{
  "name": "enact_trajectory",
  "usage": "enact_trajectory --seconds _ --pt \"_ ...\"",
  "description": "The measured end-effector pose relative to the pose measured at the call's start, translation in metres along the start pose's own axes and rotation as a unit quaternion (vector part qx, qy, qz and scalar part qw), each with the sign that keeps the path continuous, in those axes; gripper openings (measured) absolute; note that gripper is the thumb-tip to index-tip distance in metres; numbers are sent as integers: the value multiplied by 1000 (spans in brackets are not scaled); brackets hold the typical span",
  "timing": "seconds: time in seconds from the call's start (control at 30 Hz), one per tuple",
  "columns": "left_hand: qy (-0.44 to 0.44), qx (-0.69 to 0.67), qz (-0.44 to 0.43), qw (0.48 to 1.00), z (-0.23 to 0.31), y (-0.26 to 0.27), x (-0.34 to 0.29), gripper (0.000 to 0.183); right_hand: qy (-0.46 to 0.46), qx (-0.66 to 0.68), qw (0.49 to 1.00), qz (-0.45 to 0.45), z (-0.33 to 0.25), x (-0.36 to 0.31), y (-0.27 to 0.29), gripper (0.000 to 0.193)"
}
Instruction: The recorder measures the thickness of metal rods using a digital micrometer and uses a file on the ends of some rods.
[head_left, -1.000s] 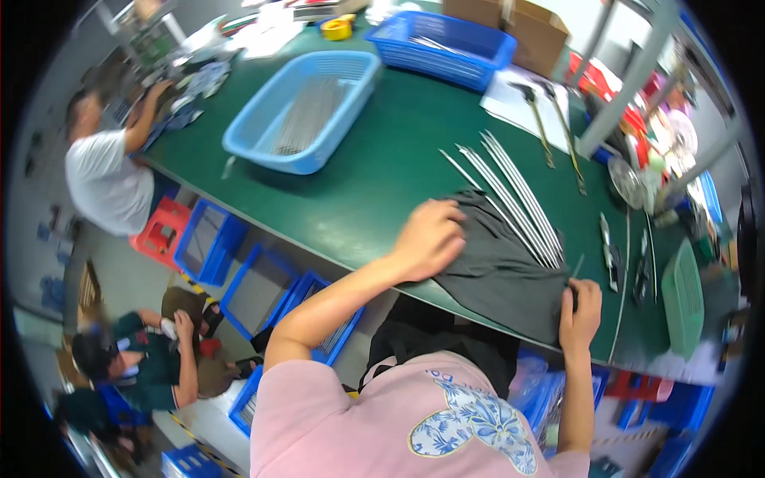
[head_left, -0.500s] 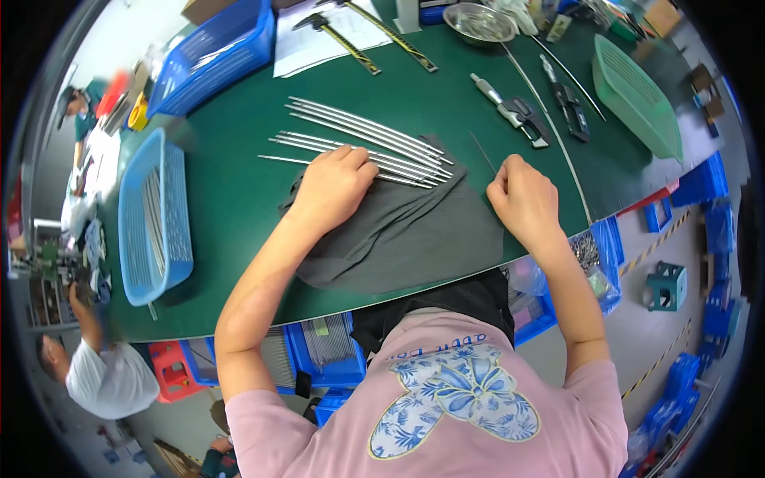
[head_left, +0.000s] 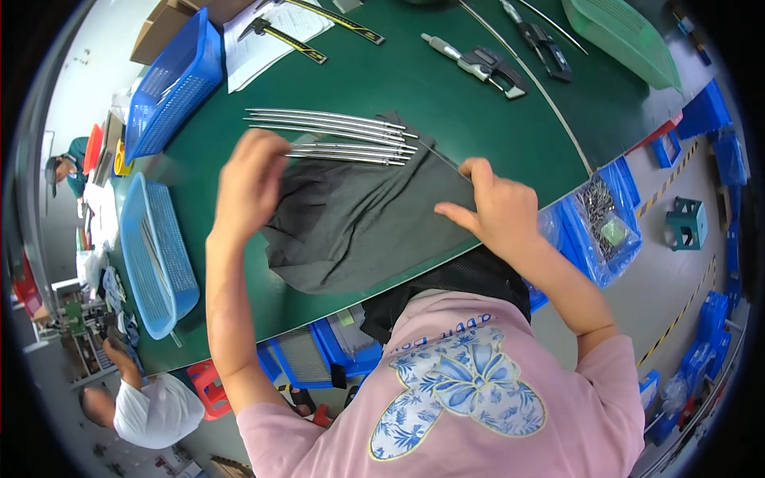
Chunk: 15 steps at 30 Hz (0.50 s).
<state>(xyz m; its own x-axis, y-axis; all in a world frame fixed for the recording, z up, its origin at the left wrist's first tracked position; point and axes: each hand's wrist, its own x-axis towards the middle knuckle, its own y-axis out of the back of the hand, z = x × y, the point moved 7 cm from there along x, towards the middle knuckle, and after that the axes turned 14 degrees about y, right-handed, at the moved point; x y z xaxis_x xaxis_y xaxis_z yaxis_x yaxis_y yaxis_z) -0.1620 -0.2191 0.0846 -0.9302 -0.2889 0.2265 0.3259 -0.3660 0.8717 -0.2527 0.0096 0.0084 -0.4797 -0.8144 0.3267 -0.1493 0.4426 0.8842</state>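
Several slim silvery metal rods (head_left: 335, 123) lie side by side on the green table, their right ends over a dark grey cloth (head_left: 374, 215). At the left ends of the lower rods is my left hand (head_left: 253, 179), its fingers blurred by motion, so whether it grips a rod is unclear. My right hand (head_left: 502, 207) is above the cloth's right part with its thumb stretched away from the index finger. From its fingers a thin dark wire-like pin (head_left: 443, 157) slants up left, its tip close to the rods' right ends.
Two micrometers (head_left: 478, 64) (head_left: 542, 44) lie at the back right near a green basket (head_left: 621, 40). Calipers (head_left: 283, 38) rest on papers at the back left. Blue baskets (head_left: 159, 255) (head_left: 179, 88) stand left. A co-worker (head_left: 155, 406) sits at lower left.
The whole view has shifted. My left hand has moved off the middle of the rods to their left ends. My right hand's thumb has spread, and the pin's tip has come near the rods' right ends.
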Motion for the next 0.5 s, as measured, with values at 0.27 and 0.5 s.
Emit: enact_trajectory --seconds 0.27,0.5 --pt "-155 117 68 979 99 -37 -73 29 -95 182 978 44 24 -9 25 26" --pt "-52 84 71 993 106 -91 -88 30 -97 370 919 93 0 -71 26 38"
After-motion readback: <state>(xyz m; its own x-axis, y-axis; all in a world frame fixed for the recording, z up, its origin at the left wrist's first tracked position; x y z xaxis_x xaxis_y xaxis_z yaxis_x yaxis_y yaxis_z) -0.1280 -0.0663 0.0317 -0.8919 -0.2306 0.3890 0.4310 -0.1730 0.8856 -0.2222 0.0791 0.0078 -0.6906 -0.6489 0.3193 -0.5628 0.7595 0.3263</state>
